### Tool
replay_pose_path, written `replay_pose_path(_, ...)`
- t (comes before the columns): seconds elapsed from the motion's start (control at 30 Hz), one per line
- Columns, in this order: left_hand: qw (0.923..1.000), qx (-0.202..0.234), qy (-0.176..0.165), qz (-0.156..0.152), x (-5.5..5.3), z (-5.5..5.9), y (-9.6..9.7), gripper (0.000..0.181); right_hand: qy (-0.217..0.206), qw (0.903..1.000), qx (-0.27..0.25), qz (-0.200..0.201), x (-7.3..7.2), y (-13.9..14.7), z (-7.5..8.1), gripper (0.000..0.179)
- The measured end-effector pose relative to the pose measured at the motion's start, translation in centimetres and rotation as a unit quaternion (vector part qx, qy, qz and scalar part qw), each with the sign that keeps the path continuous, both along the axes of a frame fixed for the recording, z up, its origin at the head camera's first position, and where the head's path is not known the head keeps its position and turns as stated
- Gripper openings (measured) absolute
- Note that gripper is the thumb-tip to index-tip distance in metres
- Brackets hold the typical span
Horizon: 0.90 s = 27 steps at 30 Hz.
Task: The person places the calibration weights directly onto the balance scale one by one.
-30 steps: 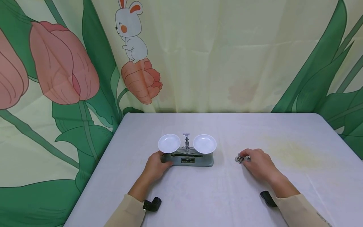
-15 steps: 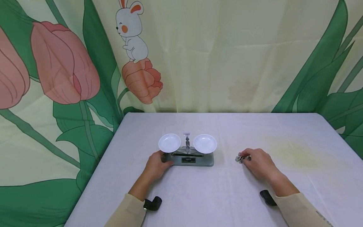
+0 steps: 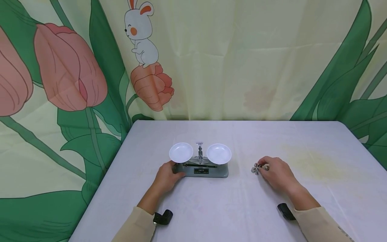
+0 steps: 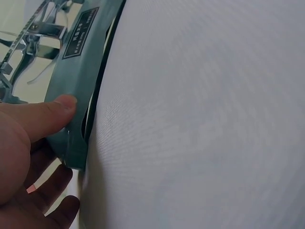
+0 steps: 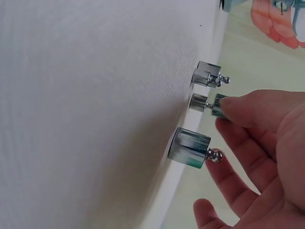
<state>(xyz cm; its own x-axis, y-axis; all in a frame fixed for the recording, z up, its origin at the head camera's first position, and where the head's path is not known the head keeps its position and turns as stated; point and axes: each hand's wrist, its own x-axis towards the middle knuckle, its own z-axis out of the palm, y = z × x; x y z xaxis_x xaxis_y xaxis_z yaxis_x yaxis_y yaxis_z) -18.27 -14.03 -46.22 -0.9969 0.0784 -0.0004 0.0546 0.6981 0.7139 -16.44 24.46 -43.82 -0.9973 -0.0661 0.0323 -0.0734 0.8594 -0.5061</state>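
Note:
A balance scale with a grey-green base and two white pans stands left of the table's middle. My left hand grips the left end of its base. In the left wrist view the thumb presses on the front face and the fingers are behind the end. My right hand is over a small group of shiny metal weights to the right. Between thumb and forefinger it pinches a small weight, close above another knobbed weight. A larger weight stands near the other fingers.
A white cloth covers the table. Behind it hangs a curtain printed with tulips, leaves and a rabbit. Black wrist cameras are strapped at both sleeves.
My right hand has risen slightly from the group of weights, with the small weight between its fingertips. The left hand and the balance scale stay in place.

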Motion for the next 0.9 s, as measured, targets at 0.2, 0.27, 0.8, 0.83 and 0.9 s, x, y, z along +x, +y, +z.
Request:
replay_pose_path(0.2, 1.0000, -0.005, -0.003, -0.001, 0.0, 0.1, 0.1, 0.056, 0.029, 0.9994, -0.017, -0.010, 0.1, -0.2, 0.6, 0.023)
replay_pose_path(0.27, 1.0000, -0.005, -0.003, -0.002, 0.0, 0.2, 0.1, 0.056, 0.043, 0.9988, -0.022, -0.010, 0.1, -0.4, 1.0, 0.022)
replay_pose_path(0.8, 0.9999, 0.008, -0.006, -0.007, 0.1, 0.1, -0.1, 0.058, 0.097, 0.9923, -0.067, 0.038, -0.4, -3.5, 4.9, 0.015)
replay_pose_path(0.83, 0.9999, 0.008, -0.005, -0.007, 0.1, 0.1, -0.1, 0.058, 0.102, 0.9916, -0.069, 0.041, -0.5, -3.7, 5.0, 0.015)
replay_pose_path(0.9, 0.9999, 0.008, -0.003, -0.008, 0.1, 0.1, -0.2, 0.058, 0.111, 0.9901, -0.073, 0.047, -0.6, -4.0, 5.1, 0.015)
